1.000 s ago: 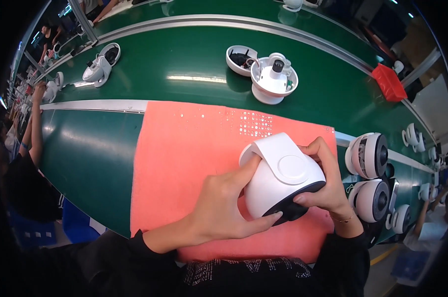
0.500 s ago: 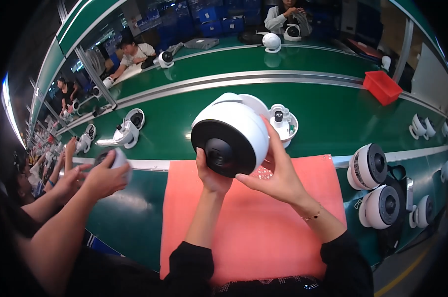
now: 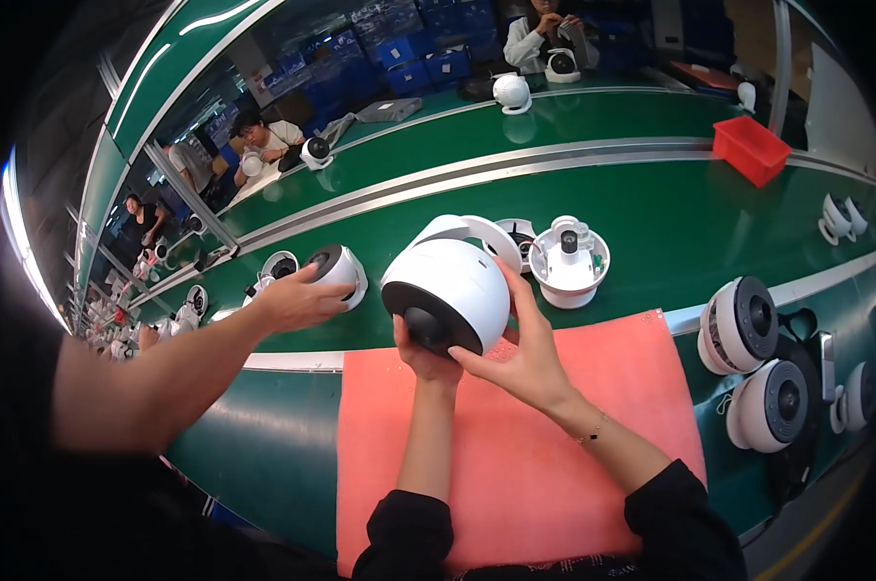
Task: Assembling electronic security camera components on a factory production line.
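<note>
Between my two hands is a white dome camera (image 3: 462, 281) with a black front face and a lens, raised above the pink foam mat (image 3: 515, 484). My left hand (image 3: 428, 362) grips it from below by the black face, thumb up against the edge. My right hand (image 3: 533, 353) is wrapped round its right side, the thumb at the lower rim; some fingers are hidden behind it. The black face points down and to the left. Just beyond, an opened white camera housing (image 3: 570, 263) stands on the green belt, its inner parts showing.
A co-worker's hand (image 3: 307, 298) touches another white camera (image 3: 341, 276) on the belt at left. Two finished-looking cameras (image 3: 738, 324) stand at right beside a black strap. A red bin (image 3: 751, 151) sits at the far right. Other people work across the belt.
The camera in my hands has tipped, so its black face points lower. The co-worker's hand has moved from the near left to a camera on the belt. My view has shifted slightly.
</note>
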Tool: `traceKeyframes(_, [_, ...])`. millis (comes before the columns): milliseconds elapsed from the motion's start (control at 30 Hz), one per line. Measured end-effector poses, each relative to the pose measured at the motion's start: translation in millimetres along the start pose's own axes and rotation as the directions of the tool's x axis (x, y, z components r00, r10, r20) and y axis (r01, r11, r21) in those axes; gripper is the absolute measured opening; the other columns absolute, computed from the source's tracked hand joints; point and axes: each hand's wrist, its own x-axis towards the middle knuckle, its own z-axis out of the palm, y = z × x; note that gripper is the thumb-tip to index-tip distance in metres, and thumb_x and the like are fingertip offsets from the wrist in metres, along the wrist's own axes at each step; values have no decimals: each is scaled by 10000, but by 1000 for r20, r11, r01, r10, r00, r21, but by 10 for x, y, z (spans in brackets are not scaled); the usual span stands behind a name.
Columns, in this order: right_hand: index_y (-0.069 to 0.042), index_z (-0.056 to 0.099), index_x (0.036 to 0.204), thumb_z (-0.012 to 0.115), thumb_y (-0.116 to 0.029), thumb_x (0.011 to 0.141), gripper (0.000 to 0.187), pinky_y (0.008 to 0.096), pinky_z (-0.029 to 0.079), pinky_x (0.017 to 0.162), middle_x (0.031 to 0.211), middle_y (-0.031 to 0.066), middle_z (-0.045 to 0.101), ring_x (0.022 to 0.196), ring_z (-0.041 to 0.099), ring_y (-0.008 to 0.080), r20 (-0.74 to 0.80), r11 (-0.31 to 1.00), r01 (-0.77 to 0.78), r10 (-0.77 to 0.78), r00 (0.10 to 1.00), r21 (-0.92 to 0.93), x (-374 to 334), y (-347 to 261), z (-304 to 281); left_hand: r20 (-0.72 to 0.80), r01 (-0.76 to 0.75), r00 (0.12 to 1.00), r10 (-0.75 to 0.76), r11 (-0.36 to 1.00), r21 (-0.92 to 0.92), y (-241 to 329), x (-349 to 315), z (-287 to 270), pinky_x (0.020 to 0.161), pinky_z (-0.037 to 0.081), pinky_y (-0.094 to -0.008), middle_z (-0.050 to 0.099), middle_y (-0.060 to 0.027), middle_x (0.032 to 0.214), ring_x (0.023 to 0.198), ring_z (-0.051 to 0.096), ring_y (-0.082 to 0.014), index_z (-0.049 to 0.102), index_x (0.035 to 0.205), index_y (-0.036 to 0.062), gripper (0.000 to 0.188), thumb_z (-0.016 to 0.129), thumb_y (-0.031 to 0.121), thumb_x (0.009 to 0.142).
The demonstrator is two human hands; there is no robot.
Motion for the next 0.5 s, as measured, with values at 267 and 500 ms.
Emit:
traceKeyframes(267, [-25, 347, 1193, 701, -283, 740, 630, 379, 424, 898, 1243, 161, 398, 1167, 425, 243, 131, 919, -272, 243, 961, 284, -26, 464, 42, -42, 248, 966, -256, 959, -139, -145, 225, -608, 788, 453, -489, 437, -58, 1264, 1108, 468, -299, 399, 1265, 187, 618, 365, 603, 809])
traceKeyframes(500, [-72, 316, 1193, 631, -271, 795, 546, 455, 442, 875, 1164, 153, 382, 1014, 486, 291, -174, 377, -249, 795, 580, 892, 100, 1092, -626, -319, 384, 895, -312, 902, 197, 130, 415, -455, 839, 457, -504, 436, -118, 1222, 1063, 483, -347, 394, 1232, 109, 564, 563, 431, 801])
